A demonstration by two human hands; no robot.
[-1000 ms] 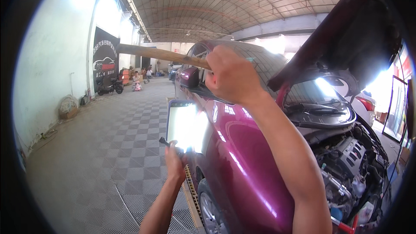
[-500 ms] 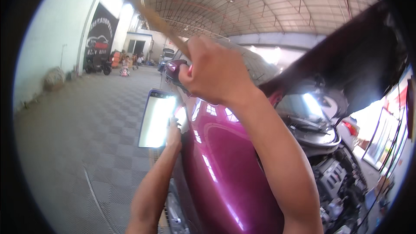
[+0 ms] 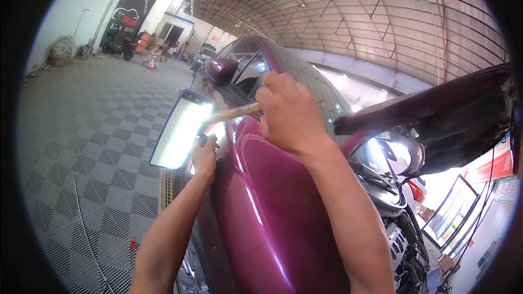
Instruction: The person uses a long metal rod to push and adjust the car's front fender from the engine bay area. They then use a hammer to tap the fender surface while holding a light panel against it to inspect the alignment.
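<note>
Spreads wide as a floor (image 3: 120, 136) of lighter and darker grey tiles; bears a small red piece (image 3: 133, 244), a long thin strip (image 3: 80, 212), a dark motorbike (image 3: 114, 45) and, as far as shows, a brown box (image 3: 59, 61).

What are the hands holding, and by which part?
Right hand: wooden stick, by its near end. Left hand: small dark tool, exact hold unclear.

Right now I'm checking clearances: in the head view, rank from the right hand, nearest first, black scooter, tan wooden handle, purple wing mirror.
1. Tan wooden handle: in the right hand.
2. Purple wing mirror: left, on the purple car.
3. Black scooter: far left, by the wall.
</note>
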